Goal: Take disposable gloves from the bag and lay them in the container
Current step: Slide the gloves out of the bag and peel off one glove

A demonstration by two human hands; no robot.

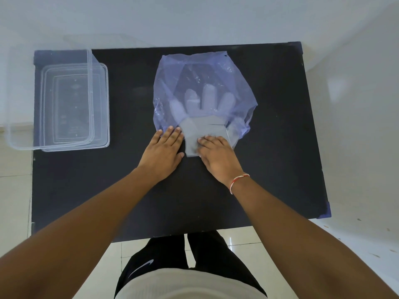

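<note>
Clear, rigid plastic forms the rectangular container (64,100) at the table's far left; it holds nothing you can see, and its see-through lid (99,104) lies just beside it, partly beneath. Your left hand (165,151) lies flat and spread on the black table (280,147), fingertips touching the near edge of the thin bluish-purple plastic bag (203,91) at the middle. Inside the bag, pale translucent disposable gloves (203,124) lie flat, fingers pointing away from you, cuff sticking out toward you. Your right hand (216,155) presses on that cuff, fingers curled; whether it pinches the cuff cannot be told.
</note>
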